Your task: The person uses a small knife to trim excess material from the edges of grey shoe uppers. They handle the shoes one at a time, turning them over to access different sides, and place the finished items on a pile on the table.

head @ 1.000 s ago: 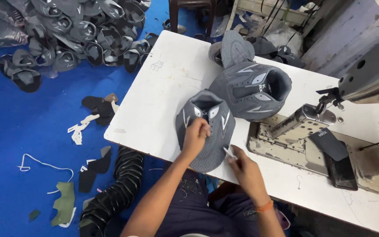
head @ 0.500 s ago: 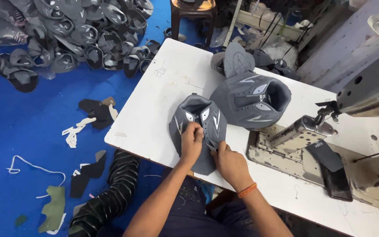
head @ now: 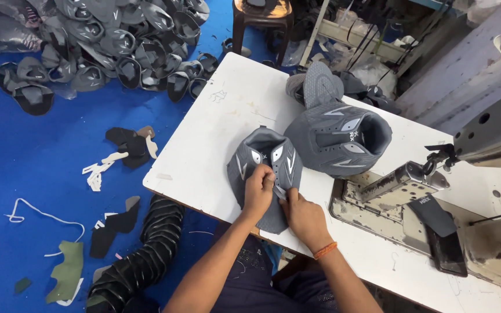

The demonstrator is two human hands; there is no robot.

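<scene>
Our left hand pinches the middle of a grey shoe upper while our right hand presses its fingers together on the lower edge. It lies at the white worktop's near edge, beside more stacked uppers. It looks soft, light and floppy, best gripped by its edges.
</scene>
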